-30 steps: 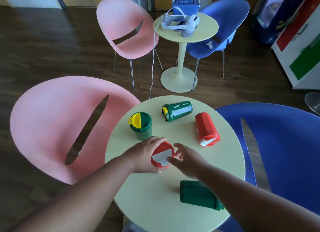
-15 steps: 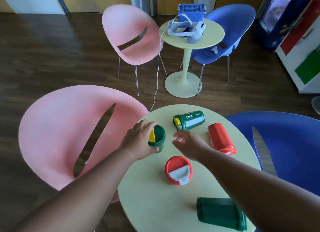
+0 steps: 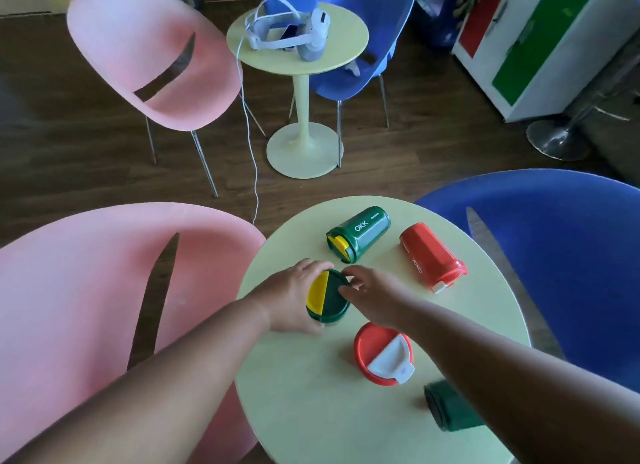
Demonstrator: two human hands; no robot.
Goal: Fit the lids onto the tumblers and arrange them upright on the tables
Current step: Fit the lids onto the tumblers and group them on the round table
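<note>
An upright green tumbler with a green-and-yellow lid [image 3: 327, 299] stands on the near round table [image 3: 311, 411]. My left hand [image 3: 294, 299] grips its body from the left. My right hand [image 3: 372, 295] holds the lid's right rim with curled fingers. In front of it stands an upright red tumbler with a red-and-white lid [image 3: 382, 354]. A lidded green OKK tumbler [image 3: 360, 233] and a lidded red tumbler [image 3: 431, 255] lie on their sides at the back. Another green tumbler [image 3: 450, 410] lies on its side under my right forearm, partly hidden.
A pink chair [image 3: 86, 307] sits left of the table and a blue chair [image 3: 554, 255] right of it. Farther back stands a second round table [image 3: 346, 34] bearing a white headset [image 3: 291, 30], with a pink and a blue chair beside it. A cabinet stands at the far right.
Both hands left the red tumbler, which stays upright. My left hand took hold of the green tumbler, and my right hand then came onto its lid.
</note>
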